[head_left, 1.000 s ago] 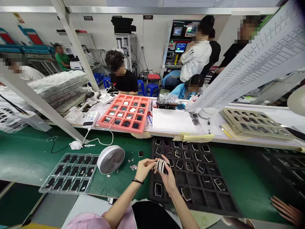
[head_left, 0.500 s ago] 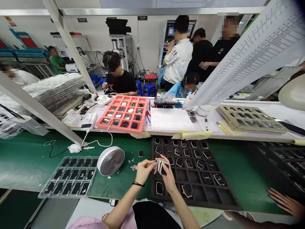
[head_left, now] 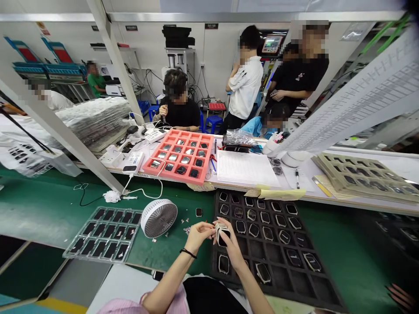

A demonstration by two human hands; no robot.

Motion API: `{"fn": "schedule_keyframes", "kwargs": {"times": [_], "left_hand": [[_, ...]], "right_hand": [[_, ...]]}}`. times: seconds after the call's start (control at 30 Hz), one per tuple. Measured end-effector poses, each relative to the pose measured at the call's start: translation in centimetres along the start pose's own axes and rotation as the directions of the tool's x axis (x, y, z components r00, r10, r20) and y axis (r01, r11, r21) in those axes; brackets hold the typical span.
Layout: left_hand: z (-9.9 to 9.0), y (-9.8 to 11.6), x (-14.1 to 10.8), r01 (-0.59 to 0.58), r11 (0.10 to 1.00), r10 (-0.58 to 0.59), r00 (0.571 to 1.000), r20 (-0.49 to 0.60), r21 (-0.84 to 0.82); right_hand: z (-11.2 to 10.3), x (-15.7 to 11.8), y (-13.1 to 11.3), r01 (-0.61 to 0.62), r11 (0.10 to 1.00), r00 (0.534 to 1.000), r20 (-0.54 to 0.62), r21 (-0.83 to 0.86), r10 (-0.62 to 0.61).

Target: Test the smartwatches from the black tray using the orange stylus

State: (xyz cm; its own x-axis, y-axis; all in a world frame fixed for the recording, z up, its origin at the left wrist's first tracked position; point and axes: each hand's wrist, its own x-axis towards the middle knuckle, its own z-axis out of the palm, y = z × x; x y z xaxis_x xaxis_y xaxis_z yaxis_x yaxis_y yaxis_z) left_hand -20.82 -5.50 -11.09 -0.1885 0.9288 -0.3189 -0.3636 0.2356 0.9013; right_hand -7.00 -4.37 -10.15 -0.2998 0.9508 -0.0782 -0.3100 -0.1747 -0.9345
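Left hand and right hand clamp a small black-and-white case; green worktop beneath. Black foam tray at three o'clock.

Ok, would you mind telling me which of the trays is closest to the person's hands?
The black foam tray right under the right hand; the clear plastic tray lies beyond the fan, and the red tray and beige tray sit farther away.

Hands around a watch casing (white-striped)
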Motion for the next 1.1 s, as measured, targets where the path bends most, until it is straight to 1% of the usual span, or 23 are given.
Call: {"fn": "schedule_keyframes", "kwargs": {"times": [0.1, 0.2, 0.27, 0.33, 0.4, 0.5, 0.57, 0.63, 0.7, 0.77, 0.83, 0.9, 0.93, 1.0, 1.03, 1.1], "left_hand": [[0.1, -0.4, -0.2, -0.011, 0.998, 0.009, 0.999, -0.045, -0.055], [0.5, -0.7, -0.3, -0.014, 0.992, 0.01, 0.999, -0.037, -0.124], [0.7, -0.9, -0.5, 0.013, 0.984, -0.011, 1.0, 0.01, -0.179], [1.0, -1.2, -0.8, 0.067, 0.969, -0.05, 0.996, 0.079, -0.236], [1.2, -1.6, -1.2, 0.143, 0.947, -0.098, 0.981, 0.165, -0.287], [1.4, -2.3, -1.8, 0.223, 0.921, -0.141, 0.955, 0.26, -0.32], [1.5, -2.8, -2.1, 0.225, 0.924, -0.142, 0.952, 0.27, -0.308], [1.5, -3.4, -2.3, 0.195, 0.942, -0.128, 0.96, 0.248, -0.271], [1.3, -4.1, -2.1, 0.16, 0.967, -0.114, 0.968, 0.222, -0.199], [0.4, -4.7, -1.3, 0.13, 0.988, -0.112, 0.974, 0.199, -0.081], [-1.1, -5.1, 0.1, 0.103, 0.991, -0.115, 0.979, 0.165, 0.082], [-3.2, -5.3, 1.9, 0.071, 0.959, -0.101, 0.99, 0.095, 0.273], [-4.3, -5.3, 2.8, 0.059, 0.926, -0.08, 0.996, 0.04, 0.374], [-6.3, -5.5, 4.6, 0.062, 0.825, -0.017, 0.996, -0.085, 0.561], [-7.1, -5.7, 5.4, 0.08, 0.766, 0.013, 0.99, -0.141, 0.638], [-8.0, -6.3, 6.6, 0.135, 0.648, 0.063, 0.971, -0.23, 0.749]], "right_hand": [[0.0, 0.1, 0.5, -0.019, 1.0, 1.0, -0.007, 0.005, 0.019], [-0.1, 0.2, 0.5, -0.035, 0.999, 0.999, -0.024, 0.037, 0.036], [0.0, 0.2, 0.3, -0.05, 0.993, 0.998, -0.041, 0.106, 0.055], [0.2, 0.2, 0.0, -0.091, 0.972, 0.995, -0.03, 0.217, 0.1], [0.5, 0.0, -0.4, -0.137, 0.942, 0.99, 0.009, 0.306, 0.141], [0.9, -0.4, -0.9, -0.191, 0.916, 0.982, 0.066, 0.351, 0.18], [1.0, -0.6, -0.9, -0.203, 0.916, 0.979, 0.065, 0.346, 0.193], [1.0, -0.8, -0.8, -0.202, 0.922, 0.979, 0.047, 0.331, 0.198], [1.1, -0.9, -0.4, -0.209, 0.924, 0.978, 0.049, 0.319, 0.204], [1.2, -0.9, 0.1, -0.225, 0.923, 0.974, 0.058, 0.314, 0.218], [1.2, -0.7, 0.5, -0.224, 0.925, 0.974, 0.04, 0.308, 0.223], [1.0, -0.5, 0.7, -0.202, 0.928, 0.977, -0.003, 0.313, 0.214], [0.7, -0.3, 0.7, -0.188, 0.928, 0.978, -0.024, 0.321, 0.206], [0.1, -0.1, 0.5, -0.165, 0.927, 0.979, -0.062, 0.336, 0.196], [-0.2, 0.0, 0.4, -0.16, 0.928, 0.978, -0.073, 0.336, 0.195], [-0.8, 0.1, 0.1, -0.152, 0.933, 0.978, -0.086, 0.327, 0.189]]}}
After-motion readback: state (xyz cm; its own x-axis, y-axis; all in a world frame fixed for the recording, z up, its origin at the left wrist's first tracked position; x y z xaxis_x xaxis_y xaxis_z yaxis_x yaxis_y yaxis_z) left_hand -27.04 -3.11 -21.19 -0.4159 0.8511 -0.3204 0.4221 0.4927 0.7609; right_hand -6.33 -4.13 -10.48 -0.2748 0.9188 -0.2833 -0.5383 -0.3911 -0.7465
